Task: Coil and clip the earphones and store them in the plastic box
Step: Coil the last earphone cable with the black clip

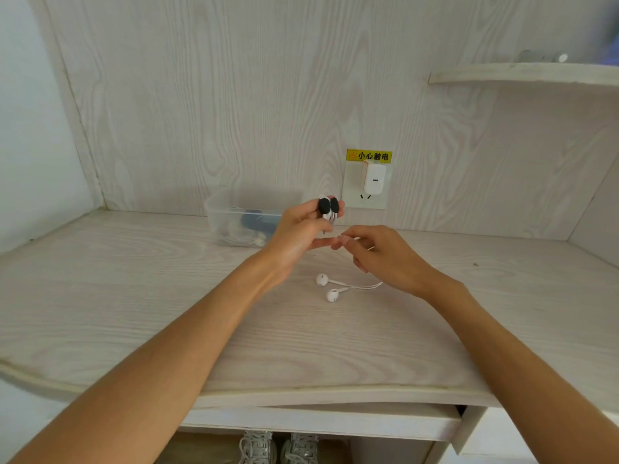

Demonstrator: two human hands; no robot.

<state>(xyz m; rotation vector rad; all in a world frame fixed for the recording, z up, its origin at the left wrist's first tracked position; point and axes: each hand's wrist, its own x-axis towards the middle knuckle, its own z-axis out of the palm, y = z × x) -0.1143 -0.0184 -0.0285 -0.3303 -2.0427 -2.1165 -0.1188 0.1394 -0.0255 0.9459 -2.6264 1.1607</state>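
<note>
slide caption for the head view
Left hand holds coiled foam-tipped earphones; white earbuds lie on desk.

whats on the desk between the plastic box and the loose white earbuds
In the head view, the left hand hangs over that stretch, gripping coiled earphones with black foam pads. The desk beneath looks bare between plastic box and white earbuds.

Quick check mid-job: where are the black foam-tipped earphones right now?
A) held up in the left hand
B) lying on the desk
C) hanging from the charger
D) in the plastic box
A: the left hand holds the black-tipped earphones up above the desk.
</note>
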